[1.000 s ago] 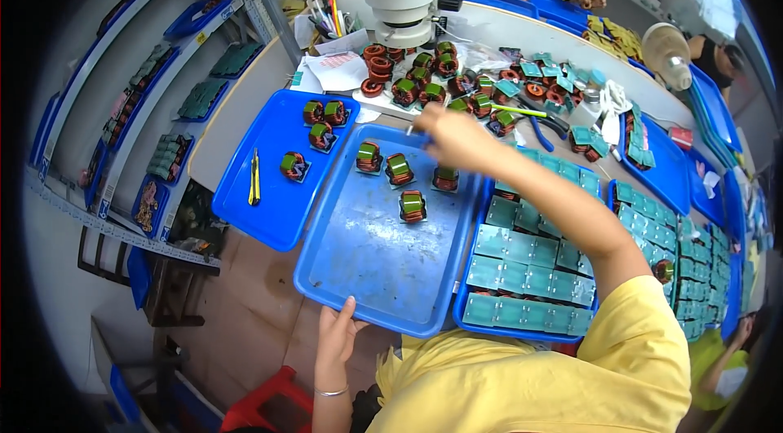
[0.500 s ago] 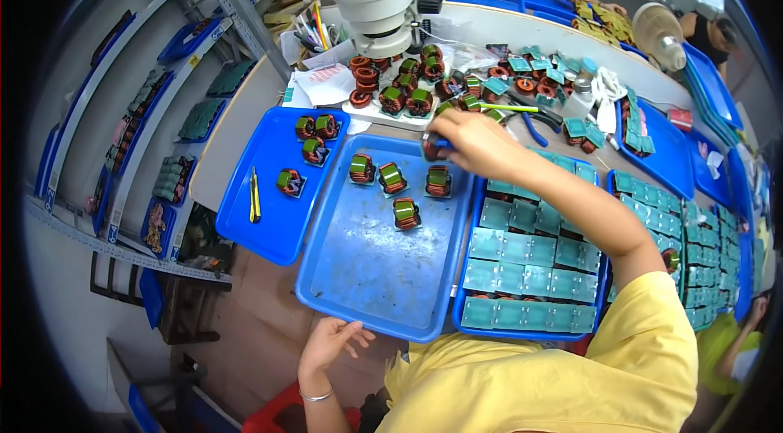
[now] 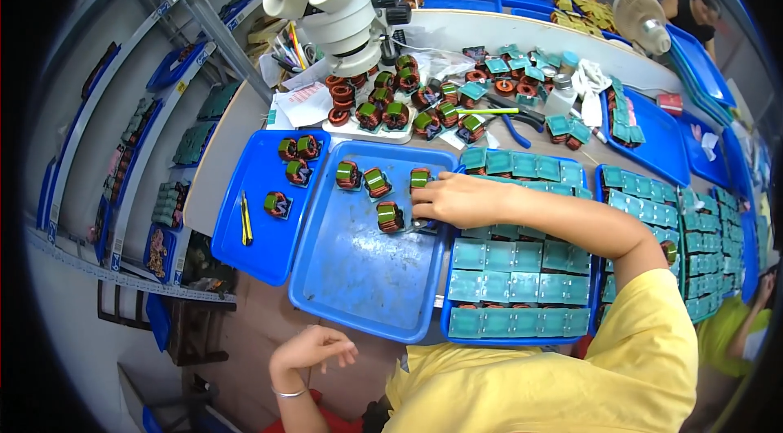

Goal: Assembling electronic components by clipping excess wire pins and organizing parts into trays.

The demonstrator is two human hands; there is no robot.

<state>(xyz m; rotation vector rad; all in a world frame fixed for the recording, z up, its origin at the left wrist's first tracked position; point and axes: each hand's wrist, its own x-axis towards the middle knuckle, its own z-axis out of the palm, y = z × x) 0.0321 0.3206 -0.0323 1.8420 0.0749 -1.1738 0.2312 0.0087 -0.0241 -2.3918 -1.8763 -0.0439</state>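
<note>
Head view: a blue tray (image 3: 351, 290) lies central. Over its right side bends the right hand (image 3: 450, 201), its fingers half hidden, their grip impossible to tell. The left hand (image 3: 314, 349) hangs empty off the near rim, fingers slightly apart. Four green-topped copper coils (image 3: 377, 183) show in the tray, one beside the right hand.

The right hand (image 3: 447, 200) hid whatever lay beneath it and partly covered a green-topped coil (image 3: 420, 178). The right forearm (image 3: 563, 216) blocked some teal boards (image 3: 496, 256), and the view's lower edge cut off the left forearm (image 3: 300, 412).
</note>
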